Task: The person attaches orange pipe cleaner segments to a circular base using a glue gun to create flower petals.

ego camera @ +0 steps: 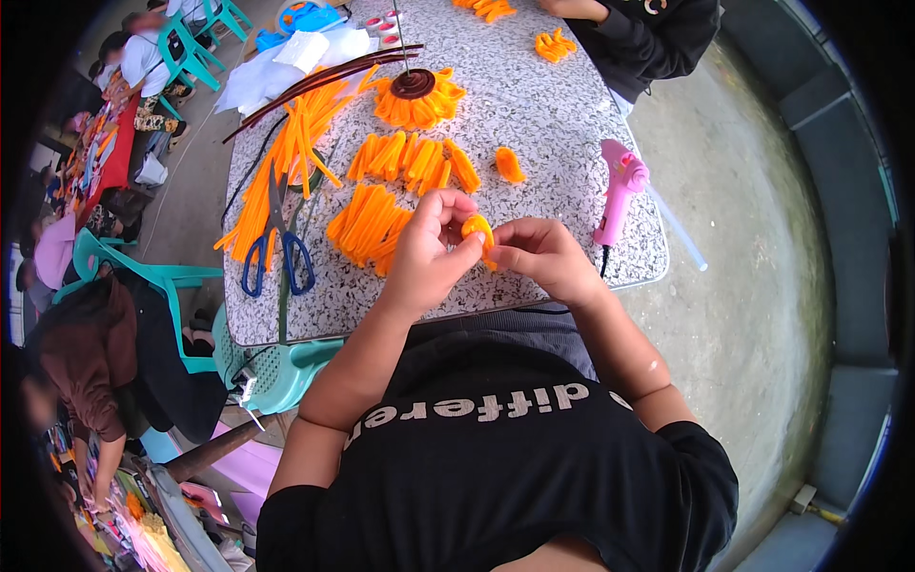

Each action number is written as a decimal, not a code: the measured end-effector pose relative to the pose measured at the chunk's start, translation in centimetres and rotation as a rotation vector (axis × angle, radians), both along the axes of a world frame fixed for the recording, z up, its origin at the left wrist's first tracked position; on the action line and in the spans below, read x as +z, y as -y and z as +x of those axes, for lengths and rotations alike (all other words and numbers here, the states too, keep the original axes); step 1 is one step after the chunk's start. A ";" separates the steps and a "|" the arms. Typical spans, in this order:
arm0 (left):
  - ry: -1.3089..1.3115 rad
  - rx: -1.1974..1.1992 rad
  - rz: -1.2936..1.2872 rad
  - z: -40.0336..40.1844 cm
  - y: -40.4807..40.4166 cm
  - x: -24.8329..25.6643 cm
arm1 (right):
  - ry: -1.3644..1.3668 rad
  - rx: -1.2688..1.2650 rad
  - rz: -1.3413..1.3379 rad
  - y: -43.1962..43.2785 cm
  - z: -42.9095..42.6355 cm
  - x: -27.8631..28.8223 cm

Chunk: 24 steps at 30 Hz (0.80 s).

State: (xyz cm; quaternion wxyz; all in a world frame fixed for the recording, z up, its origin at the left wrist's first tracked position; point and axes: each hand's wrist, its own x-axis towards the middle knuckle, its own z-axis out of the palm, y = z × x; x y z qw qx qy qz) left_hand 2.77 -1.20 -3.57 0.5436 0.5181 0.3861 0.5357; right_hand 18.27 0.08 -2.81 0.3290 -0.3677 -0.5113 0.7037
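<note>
Between my two hands is a small loop of orange chenille stem (477,227). My left hand (436,247) pinches it between thumb and fingers, and my right hand (547,254) grips its right edge. Just beyond them lie folded orange stem pieces (414,161) in a row and a second bundle (368,222), partly hidden by my left hand. One looped orange piece (510,165) rests apart on the right. Farther back is an orange chenille flower (422,107) with a coiled brown centre (412,84) and a thin upright stem.
Blue-handled scissors (277,243) lie over long orange stems (286,168) on the left of the speckled table (543,93). A pink glue gun (620,193) is near the right edge. Brown stems (314,86) lie behind. Another person's arm (579,8) is at the far right.
</note>
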 end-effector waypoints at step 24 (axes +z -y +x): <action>-0.020 -0.119 -0.122 0.0 0.4 0.8 | 0.177 -0.077 0.312 -0.2 0.5 0.4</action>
